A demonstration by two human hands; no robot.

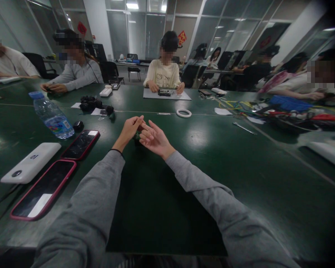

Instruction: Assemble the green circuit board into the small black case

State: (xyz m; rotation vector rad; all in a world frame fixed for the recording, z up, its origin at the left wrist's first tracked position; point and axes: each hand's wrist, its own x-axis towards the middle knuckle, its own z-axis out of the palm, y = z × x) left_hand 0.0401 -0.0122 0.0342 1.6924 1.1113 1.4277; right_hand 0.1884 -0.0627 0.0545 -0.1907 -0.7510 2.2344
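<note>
My left hand and my right hand meet in front of me above the dark green table. Fingers of the left hand are pressed together against the fingertips of the right. The right thumb points up, while its lower fingers curl toward the palm. Whatever is pinched where the fingertips meet is too small or too hidden to name. Just below and between the hands shows a small dark object with greenish marks, partly covered by them; I cannot tell whether it is held or stands on the table.
Left of me are a water bottle, two red-cased phones, a white power bank and a small black case. Ahead lie a white ring and black parts. A wrench and tangled cables are right. Several people sit around.
</note>
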